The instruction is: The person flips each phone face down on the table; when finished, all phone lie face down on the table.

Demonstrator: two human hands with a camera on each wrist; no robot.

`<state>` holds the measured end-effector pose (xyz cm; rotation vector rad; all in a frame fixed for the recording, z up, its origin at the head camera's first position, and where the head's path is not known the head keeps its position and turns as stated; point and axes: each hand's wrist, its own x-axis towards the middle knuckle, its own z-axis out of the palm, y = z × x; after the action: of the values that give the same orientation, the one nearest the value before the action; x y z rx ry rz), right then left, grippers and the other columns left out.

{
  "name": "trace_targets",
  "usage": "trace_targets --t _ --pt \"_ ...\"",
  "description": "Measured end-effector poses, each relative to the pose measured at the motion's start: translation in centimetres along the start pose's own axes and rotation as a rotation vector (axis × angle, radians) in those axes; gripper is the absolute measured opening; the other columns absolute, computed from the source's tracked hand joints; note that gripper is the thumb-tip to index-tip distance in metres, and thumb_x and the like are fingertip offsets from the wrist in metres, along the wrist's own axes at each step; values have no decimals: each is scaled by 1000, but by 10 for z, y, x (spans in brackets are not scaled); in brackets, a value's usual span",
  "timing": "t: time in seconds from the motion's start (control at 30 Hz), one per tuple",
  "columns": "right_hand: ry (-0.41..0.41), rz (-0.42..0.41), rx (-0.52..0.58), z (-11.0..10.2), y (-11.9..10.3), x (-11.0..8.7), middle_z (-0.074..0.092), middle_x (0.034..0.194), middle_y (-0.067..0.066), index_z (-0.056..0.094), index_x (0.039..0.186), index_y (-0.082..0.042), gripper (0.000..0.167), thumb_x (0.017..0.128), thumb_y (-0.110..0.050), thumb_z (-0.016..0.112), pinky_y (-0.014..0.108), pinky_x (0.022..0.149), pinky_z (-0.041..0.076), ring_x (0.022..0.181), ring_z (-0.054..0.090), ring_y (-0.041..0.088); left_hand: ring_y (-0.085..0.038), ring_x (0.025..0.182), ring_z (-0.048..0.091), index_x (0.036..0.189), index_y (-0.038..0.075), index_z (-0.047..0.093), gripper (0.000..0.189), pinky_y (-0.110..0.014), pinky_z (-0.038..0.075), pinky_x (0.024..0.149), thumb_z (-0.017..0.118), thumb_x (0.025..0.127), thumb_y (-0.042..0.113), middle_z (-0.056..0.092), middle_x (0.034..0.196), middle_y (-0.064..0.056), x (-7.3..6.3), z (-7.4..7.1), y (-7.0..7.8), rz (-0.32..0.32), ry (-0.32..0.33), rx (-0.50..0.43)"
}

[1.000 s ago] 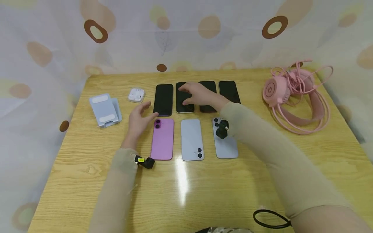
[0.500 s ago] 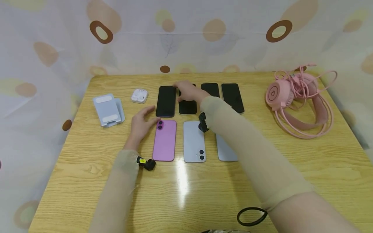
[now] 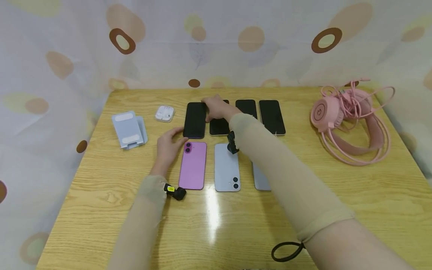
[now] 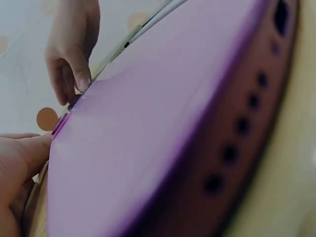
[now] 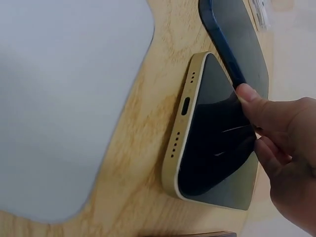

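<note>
Compared with one second ago, the right hand is farther left. From the left side, a pale phone stand and an earphone case lie with bare wood between them. Next, the left hand keeps its fingers loose; its fingertips are at the lower left corner of the leftmost black phone, its thumb beside the top edge of the purple phone. Leftmost in the back row, this black phone lies flat. At its right edge rests the right thumb, the hand not clenched, above the narrow gap to the second black phone. Farther right, wide open wood separates the fourth black phone from the pink headphones.
</note>
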<state>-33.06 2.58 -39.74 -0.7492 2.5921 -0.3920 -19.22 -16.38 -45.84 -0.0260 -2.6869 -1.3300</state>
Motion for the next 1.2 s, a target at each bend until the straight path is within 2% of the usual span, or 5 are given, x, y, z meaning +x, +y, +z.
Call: trace_targets --t 0.17,0.5,0.7,1.03,1.2 --pt "61 -26 85 0 5 -2 45 142 11 39 143 -8 73 82 -16 77 44 108 30 131 27 34 -26 122 52 122 4 64 38 -35 38 106 71 87 16 62 125 -12 1 3 2 34 -1 27" --pt "118 -223 273 3 14 -3 45 138 12 43 139 -5 62 86 -20 71 34 97 42 114 49 26 -29 122 52 126 2 61 37 -38 39 105 64 91 14 59 128 -16 -2 -3 -4 55 -28 83" --pt "198 -233 326 3 10 -4 47 135 12 51 134 -5 54 87 -27 67 34 102 41 123 47 28 -32 121 52 127 2 59 35 -41 39 105 59 94 13 58 128 -18 1 -5 -5 83 -46 91" --pt "283 -219 247 6 -9 6 44 134 15 53 135 -5 55 89 -33 62 34 94 44 112 48 25 -34 115 55 126 -2 58 33 -44 41 102 55 96 11 60 121 -21 -2 -1 -8 130 -48 92" --pt "281 -224 206 7 -16 9 41 139 16 51 137 -6 55 90 -33 61 34 95 43 113 47 25 -32 118 54 134 -1 51 43 -38 43 101 59 92 5 57 127 -20 -4 1 -9 137 13 -34"
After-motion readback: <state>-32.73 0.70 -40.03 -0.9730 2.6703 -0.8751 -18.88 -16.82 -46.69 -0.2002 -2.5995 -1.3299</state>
